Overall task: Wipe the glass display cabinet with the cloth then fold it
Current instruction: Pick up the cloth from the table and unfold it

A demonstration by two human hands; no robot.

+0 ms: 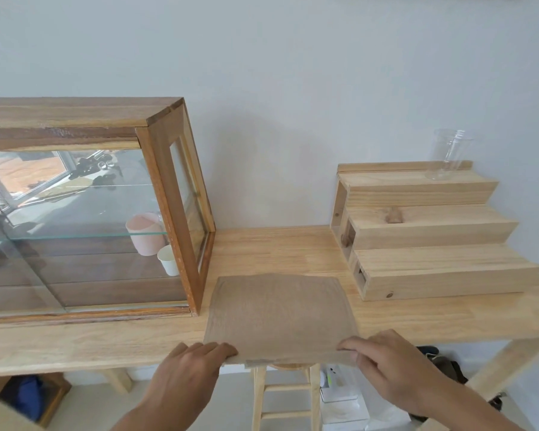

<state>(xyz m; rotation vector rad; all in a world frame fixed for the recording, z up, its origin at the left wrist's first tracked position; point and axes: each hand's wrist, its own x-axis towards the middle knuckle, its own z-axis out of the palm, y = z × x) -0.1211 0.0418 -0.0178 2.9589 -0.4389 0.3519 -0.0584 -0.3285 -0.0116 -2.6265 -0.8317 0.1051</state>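
Observation:
A beige cloth (280, 312) lies spread flat on the light wooden table (417, 318), its near edge hanging just over the table's front. My left hand (189, 368) pinches the cloth's near left corner. My right hand (389, 359) pinches its near right corner. To the left of the cloth stands the wooden-framed glass display cabinet (175, 194), with a pink cup (145, 233) and a white paper cup (168, 259) inside behind the glass.
A stepped wooden riser (430, 231) stands at the right of the table, with a clear plastic cup (448, 154) on its top step. A wooden stool (285, 396) stands under the table's front edge. Bags and boxes sit on the floor below.

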